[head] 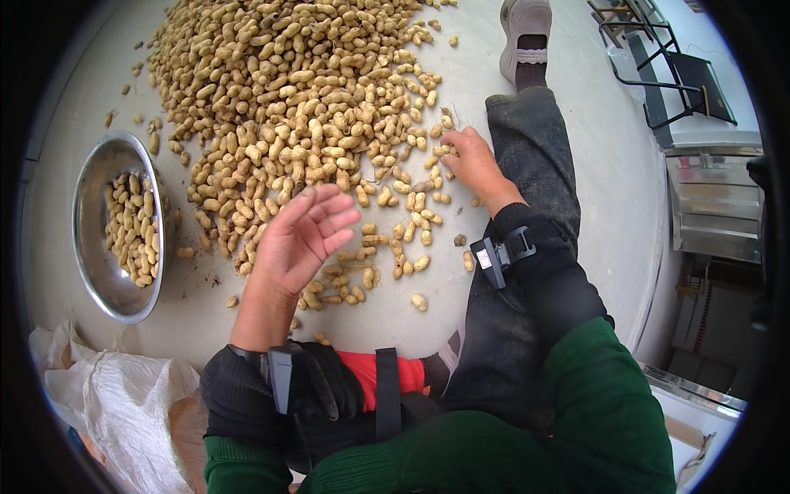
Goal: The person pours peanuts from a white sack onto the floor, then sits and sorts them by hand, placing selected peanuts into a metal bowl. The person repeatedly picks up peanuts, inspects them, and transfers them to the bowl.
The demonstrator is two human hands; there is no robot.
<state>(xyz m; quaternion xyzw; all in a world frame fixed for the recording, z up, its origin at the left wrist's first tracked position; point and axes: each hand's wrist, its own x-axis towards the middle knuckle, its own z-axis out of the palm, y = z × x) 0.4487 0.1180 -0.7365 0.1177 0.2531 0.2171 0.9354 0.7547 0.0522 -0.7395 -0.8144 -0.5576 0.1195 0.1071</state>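
A large heap of unshelled peanuts [296, 92] spreads over the pale floor. My left hand [302, 238] is held above the heap's near edge, palm turned up and fingers apart, with nothing in it. At the heap's right edge, my right hand [476, 162] has its thumb and fingertips around a peanut [445, 150]. More loose peanuts [426, 216] lie scattered between the two hands. To the left stands a metal basin [86, 216] with a layer of peanuts [133, 231] in its bottom.
A white woven sack [117, 401] lies at the lower left. My outstretched leg [534, 154] borders the heap on the right, ending in a light shoe [515, 37]. A black-framed chair [697, 86] is at the far upper right. Bits of dirt [213, 282] lie near the basin.
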